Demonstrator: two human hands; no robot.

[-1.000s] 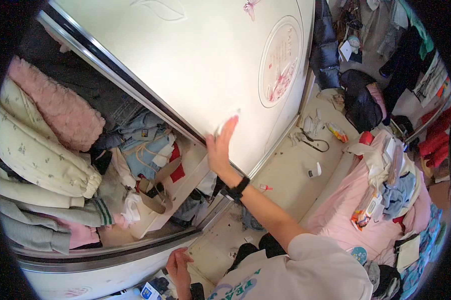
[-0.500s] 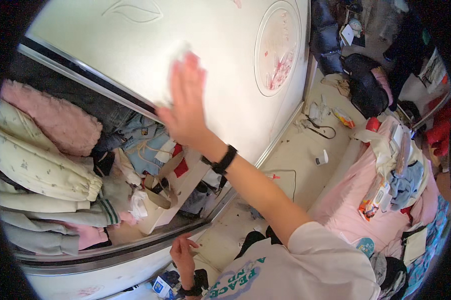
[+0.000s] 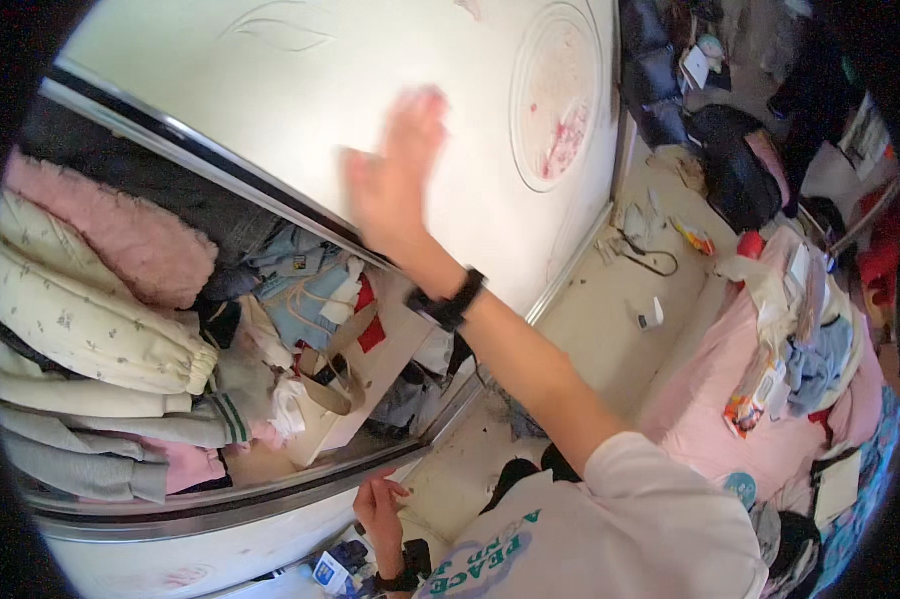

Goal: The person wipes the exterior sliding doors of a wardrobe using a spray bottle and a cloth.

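My right hand [image 3: 398, 170], with a black band on its wrist, reaches up to the white sliding wardrobe door [image 3: 300, 100]. Its fingers are stretched out and apart, palm toward the panel, near the door's dark metal edge. Motion smears the hand; whether something thin and white lies under it, I cannot tell. Low in the view, my left hand [image 3: 378, 504] hangs below the wardrobe's bottom rail, fingers loosely bent and parted, holding nothing visible.
Beside the door the wardrobe gapes, with a pink fluffy garment [image 3: 120, 225], cream padded clothing [image 3: 90, 319] and grey sleeves [image 3: 80, 464]. Rightward, a pink-covered bed [image 3: 699, 399] carries clothes and packets. A black bag [image 3: 734, 165] and a white cup-like item [image 3: 649, 313] sit on the floor.
My right hand has slid a little to the right along the door, and its fingers tilt further right. My left hand has shifted slightly right. The whole view has moved a little.
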